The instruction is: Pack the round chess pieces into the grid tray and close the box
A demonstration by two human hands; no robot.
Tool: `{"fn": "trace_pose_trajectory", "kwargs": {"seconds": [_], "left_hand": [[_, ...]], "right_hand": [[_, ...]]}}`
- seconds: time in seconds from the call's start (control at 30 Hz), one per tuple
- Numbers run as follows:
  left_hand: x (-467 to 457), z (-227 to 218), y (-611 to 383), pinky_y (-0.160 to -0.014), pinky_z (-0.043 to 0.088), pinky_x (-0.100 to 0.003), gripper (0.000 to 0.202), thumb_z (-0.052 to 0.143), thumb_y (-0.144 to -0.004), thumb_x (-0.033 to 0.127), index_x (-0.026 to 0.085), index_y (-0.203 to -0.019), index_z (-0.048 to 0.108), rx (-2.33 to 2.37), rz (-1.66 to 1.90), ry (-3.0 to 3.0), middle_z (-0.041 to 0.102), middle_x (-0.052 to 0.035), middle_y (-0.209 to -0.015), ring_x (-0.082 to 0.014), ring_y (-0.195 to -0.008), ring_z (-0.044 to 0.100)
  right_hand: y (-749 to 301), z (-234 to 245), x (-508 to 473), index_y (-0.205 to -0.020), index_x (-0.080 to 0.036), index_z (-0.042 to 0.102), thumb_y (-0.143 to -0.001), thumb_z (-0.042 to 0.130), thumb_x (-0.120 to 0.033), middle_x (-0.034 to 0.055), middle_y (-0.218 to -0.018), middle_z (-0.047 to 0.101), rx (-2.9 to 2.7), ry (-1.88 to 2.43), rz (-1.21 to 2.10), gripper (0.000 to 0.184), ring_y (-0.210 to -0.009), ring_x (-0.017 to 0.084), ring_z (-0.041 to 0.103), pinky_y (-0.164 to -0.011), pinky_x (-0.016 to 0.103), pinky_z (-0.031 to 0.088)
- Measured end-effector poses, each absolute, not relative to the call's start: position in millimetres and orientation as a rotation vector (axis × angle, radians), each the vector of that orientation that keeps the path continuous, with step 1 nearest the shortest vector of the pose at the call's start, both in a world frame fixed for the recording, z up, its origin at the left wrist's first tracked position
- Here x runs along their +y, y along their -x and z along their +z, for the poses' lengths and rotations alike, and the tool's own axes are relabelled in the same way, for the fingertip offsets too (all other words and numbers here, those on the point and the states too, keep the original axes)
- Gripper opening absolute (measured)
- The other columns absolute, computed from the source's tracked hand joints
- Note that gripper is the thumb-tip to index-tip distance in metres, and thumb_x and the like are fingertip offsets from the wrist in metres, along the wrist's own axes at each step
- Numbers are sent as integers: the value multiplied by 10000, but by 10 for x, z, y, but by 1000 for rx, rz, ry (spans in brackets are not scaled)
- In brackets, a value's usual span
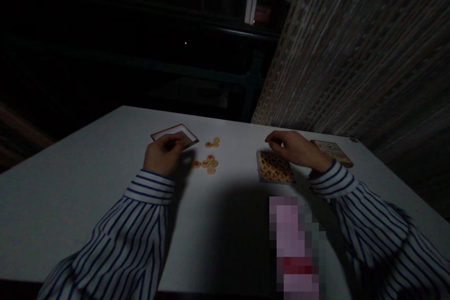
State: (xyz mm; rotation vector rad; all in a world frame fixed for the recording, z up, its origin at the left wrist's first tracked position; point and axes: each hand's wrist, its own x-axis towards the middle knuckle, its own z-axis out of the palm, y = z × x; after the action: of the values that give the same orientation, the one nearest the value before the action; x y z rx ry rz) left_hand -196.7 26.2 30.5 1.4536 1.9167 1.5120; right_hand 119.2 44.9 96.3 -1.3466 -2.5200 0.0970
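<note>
My left hand is closed, its thumb and fingers drawn together over the near side of a shallow open box with a brown rim. Whether anything is in its fingertips is hidden. Just right of it lie several loose round Chinese chess pieces, some with red characters, some showing a plain side. Above a square tray filled with rows of such pieces, my right hand is bent with thumb and fingers pinched. I cannot make out what, if anything, it holds. The hand covers the tray's far right part.
A flat box or lid with a printed top lies at the right, beyond my right wrist. On the near side of the white table is a blurred-out pink and red patch. A curtain hangs behind the far right edge.
</note>
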Motion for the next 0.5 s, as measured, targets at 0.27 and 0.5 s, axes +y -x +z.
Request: {"fn": "trace_pose_trajectory", "kwargs": {"seconds": [0.27,0.5], "left_hand": [[341,31,2040,-758,493,-316,325,547,-675,353,142,-901,649,1893,1420,-1454,678,-72,-849,-205,-800,627],[378,-7,2038,-766,478,-319,329,519,-707,358,154,-928,654,1922,1277,-1575,681,-66,-840,-206,-806,624]], "right_hand": [[-1070,981,548,-987,-151,622,-797,458,-197,68,-964,662,-2539,1313,135,255,-824,171,604,-727,278,440],[-975,1000,680,-922,-153,635,-810,459,-225,51,-865,671,-2531,1291,173,221,-748,150,603,-679,256,429]]}}
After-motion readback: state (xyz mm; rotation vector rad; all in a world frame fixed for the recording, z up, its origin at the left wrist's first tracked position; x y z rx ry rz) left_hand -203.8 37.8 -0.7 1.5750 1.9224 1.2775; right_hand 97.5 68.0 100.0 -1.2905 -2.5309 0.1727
